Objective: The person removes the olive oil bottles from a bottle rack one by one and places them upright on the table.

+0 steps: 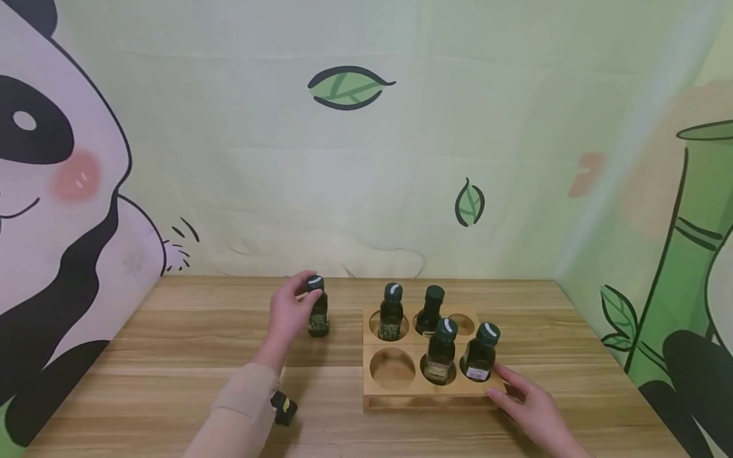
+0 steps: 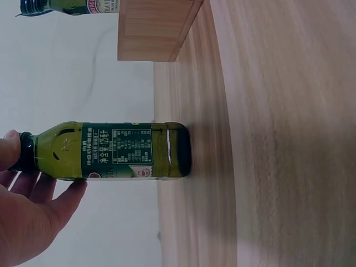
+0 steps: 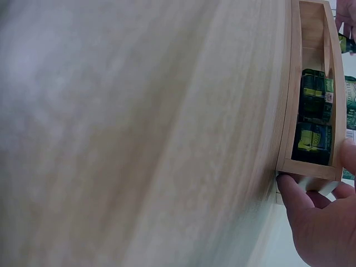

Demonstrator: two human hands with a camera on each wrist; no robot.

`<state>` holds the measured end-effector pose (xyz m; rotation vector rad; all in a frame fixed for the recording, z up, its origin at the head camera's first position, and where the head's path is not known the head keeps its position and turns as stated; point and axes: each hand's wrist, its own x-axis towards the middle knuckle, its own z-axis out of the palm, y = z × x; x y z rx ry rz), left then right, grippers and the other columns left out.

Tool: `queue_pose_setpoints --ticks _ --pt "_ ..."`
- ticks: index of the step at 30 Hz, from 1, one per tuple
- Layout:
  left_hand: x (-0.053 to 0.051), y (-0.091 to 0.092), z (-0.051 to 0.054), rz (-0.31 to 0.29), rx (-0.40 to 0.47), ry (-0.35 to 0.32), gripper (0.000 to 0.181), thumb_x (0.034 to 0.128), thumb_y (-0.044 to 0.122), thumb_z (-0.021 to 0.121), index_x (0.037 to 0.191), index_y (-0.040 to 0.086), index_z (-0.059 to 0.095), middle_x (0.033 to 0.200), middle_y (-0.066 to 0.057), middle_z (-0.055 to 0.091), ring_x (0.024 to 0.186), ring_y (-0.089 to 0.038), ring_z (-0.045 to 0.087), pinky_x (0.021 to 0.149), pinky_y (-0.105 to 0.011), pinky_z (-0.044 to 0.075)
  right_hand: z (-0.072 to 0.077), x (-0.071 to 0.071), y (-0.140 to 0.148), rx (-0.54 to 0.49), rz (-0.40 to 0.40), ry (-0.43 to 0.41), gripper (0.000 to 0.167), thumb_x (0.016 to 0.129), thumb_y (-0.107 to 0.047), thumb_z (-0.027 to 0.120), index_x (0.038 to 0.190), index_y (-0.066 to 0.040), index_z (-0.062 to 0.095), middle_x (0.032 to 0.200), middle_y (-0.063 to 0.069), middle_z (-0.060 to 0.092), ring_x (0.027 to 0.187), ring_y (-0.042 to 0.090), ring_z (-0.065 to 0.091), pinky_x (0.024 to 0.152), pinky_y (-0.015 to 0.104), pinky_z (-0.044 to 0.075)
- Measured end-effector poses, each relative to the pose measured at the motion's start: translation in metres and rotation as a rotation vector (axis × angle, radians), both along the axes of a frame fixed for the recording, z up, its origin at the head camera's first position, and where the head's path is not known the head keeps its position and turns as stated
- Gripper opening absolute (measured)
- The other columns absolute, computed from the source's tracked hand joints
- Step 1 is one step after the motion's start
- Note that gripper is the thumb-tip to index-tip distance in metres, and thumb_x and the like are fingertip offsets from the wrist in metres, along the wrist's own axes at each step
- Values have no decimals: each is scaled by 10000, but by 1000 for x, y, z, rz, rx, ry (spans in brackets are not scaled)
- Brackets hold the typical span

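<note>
The held bottle [image 1: 319, 320], upright, lay to the left of the wooden rack [image 1: 406, 392] and apart from it; whether its base met the counter [image 1: 195, 356] could not be told. The left hand [image 1: 291, 306] was closed about its cap, thumb opposing fingers; the right hand [image 1: 535, 410] gripped the rack's right end with bent fingers. The step in hand appeared to be the shifting of one bottle beside a steadied rack, its direction unsettled. The next move seemed to call for an upright bottle, either released left of the rack or guided above its front-left hole [image 1: 392, 369]. Four seated bottles [image 1: 441, 353] occupied other holes of the rack. The left wrist view showed the printed table on the label [image 2: 119, 147], unreadable from the head; the right wrist view showed bottle bases [image 3: 314, 142] inside the rack's open front.
</note>
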<state>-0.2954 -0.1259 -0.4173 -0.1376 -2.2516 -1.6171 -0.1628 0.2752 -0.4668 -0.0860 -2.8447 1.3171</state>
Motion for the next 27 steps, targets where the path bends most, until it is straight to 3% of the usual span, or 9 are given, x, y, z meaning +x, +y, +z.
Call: queue_pose_setpoints --ticks 12,19,27 --pt "-2 -1 -5 -27 -44 26 392 920 1 680 1304 -10 605 1282 -232 609 1162 -376 598 921 -457 531 0 0 -1 -9 -6 1 634 926 -333 708 1404 33 508 1447 244 459 1258 459 496 1012 527 444" --pt "1 -3 -7 -35 -41 37 540 922 44 696 1423 0 501 1314 -245 588 1192 -381 578 962 -514 496 0 -1 -1 0 -1 10 616 932 -308 705 1400 41 509 1444 250 459 1253 456 502 1006 517 452" --pt "11 -4 -6 -29 -93 130 567 905 76 728 1415 -16 496 1340 -230 574 1220 -358 554 1006 -523 453 0 -1 -1 10 -1 12 619 932 -312 704 1402 39 508 1440 255 463 1245 457 510 1000 519 457"
